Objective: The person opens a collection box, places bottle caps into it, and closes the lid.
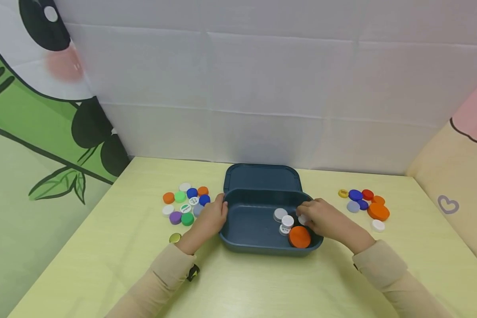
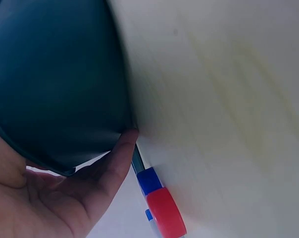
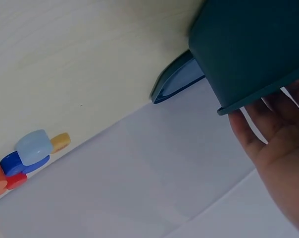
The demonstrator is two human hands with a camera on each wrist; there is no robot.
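No legible text; only tiny, perhaps printed marks (image 1: 194, 201) on some white caps (image 1: 186, 208)

Head view forward and down, wrist views close, sharing box (image 1: 244, 223)

The person wears 2 long sleeves of light beige cloth, the left sleeve (image 1: 153, 285) and the right sleeve (image 1: 407, 282), plain in colour, with soft creases. Each of the 2 ends in a wide cuff, which looks turned back. Under the left cuff (image 1: 176, 265) shows 1 small black piece (image 1: 192, 272) with a yellow-green patch; its details are too small to tell. At the right cuff (image 1: 381, 264) appears 1 narrow dark edge (image 1: 355, 266). The left hand (image 1: 208, 218) and the right hand (image 1: 329, 219) are bare.
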